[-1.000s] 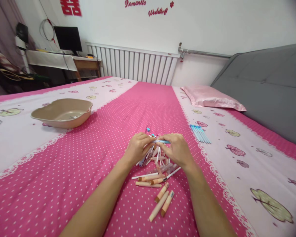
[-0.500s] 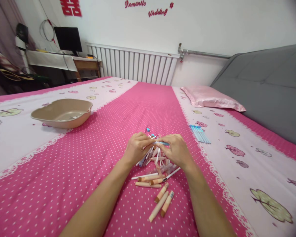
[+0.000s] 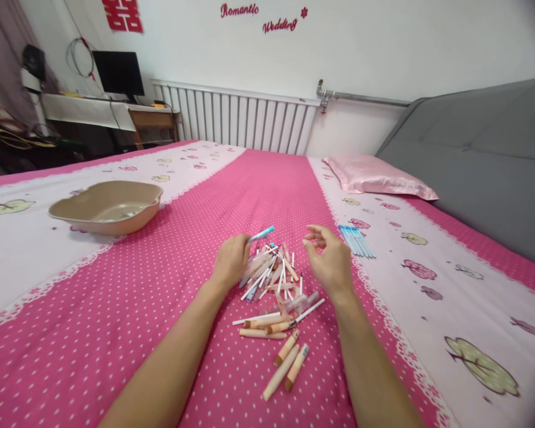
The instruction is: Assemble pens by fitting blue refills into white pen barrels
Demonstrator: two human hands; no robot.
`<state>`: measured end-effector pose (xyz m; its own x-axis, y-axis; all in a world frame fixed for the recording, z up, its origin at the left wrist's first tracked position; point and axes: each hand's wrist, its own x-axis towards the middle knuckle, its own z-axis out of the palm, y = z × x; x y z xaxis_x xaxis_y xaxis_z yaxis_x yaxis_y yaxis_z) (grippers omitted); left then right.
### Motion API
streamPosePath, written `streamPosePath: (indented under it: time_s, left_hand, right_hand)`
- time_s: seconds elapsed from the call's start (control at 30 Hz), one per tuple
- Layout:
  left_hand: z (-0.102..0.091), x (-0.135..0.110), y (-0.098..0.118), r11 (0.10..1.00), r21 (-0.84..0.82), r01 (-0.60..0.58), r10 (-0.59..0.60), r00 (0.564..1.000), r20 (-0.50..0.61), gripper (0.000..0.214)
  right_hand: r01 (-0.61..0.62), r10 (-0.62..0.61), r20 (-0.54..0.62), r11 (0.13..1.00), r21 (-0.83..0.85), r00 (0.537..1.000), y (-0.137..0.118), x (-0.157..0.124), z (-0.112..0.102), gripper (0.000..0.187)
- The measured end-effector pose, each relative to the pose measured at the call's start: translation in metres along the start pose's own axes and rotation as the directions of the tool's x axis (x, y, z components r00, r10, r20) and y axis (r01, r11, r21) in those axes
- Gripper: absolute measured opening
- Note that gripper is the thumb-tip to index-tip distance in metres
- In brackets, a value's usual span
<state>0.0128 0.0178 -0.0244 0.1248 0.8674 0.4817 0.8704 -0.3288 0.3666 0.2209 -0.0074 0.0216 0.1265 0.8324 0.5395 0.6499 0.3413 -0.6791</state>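
Note:
My left hand (image 3: 232, 259) is closed around a light blue pen (image 3: 262, 233), whose bright blue end sticks out to the upper right. My right hand (image 3: 330, 255) is off to the other side, fingers curled loosely apart, with nothing visible in it. Between both hands lies a jumbled pile of pen parts (image 3: 274, 273): white thin tubes, pinkish barrels and a few blue pieces. Nearer to me are several beige and brown pen parts (image 3: 286, 362). Beyond my right hand, a row of assembled blue pens (image 3: 357, 242) lies side by side on the bedspread.
A beige plastic basin (image 3: 111, 223) with small pale pieces inside stands at the left on the pink dotted bedspread (image 3: 196, 238). A pink pillow (image 3: 378, 176) lies at the far right by the grey headboard (image 3: 481, 154). Behind the bed is a white radiator (image 3: 236, 116).
My hands were together on the blue pen over the pile. They have parted: the right has let go and moved right, while the left carries the pen slightly left.

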Motion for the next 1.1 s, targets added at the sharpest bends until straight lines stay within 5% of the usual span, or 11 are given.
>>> streamPosePath:
  time_s: [0.4,0.67,0.8,0.97,1.1]
  left_hand:
    - [0.008,0.033,-0.010,0.976,0.179,0.127,-0.151,0.980,0.128,0.031]
    - [0.043,0.079,-0.001,0.985,0.143,0.100,-0.143,0.933,0.329,0.020]
    - [0.053,0.083,0.001,0.987,0.089,0.132,-0.154,0.934,0.322,0.021]
    - [0.033,0.081,0.010,0.977,-0.044,0.208,-0.196,0.963,0.187,0.011]
    - [0.002,0.063,0.035,0.941,-0.219,0.258,-0.241,0.965,0.099,0.024]
  right_hand:
    - [-0.099,0.103,-0.035,0.990,0.104,0.994,0.004,0.003,-0.007,0.028]
    - [-0.133,0.139,-0.028,0.981,0.144,0.990,0.004,0.006,-0.012,0.025]
    - [-0.123,0.125,-0.001,0.981,0.151,0.992,0.003,0.007,-0.010,0.022]
    - [-0.158,0.155,0.029,0.978,0.139,0.987,0.004,0.009,-0.010,0.021]
    - [-0.170,0.151,0.110,0.969,0.182,0.982,0.001,0.009,-0.008,0.022]
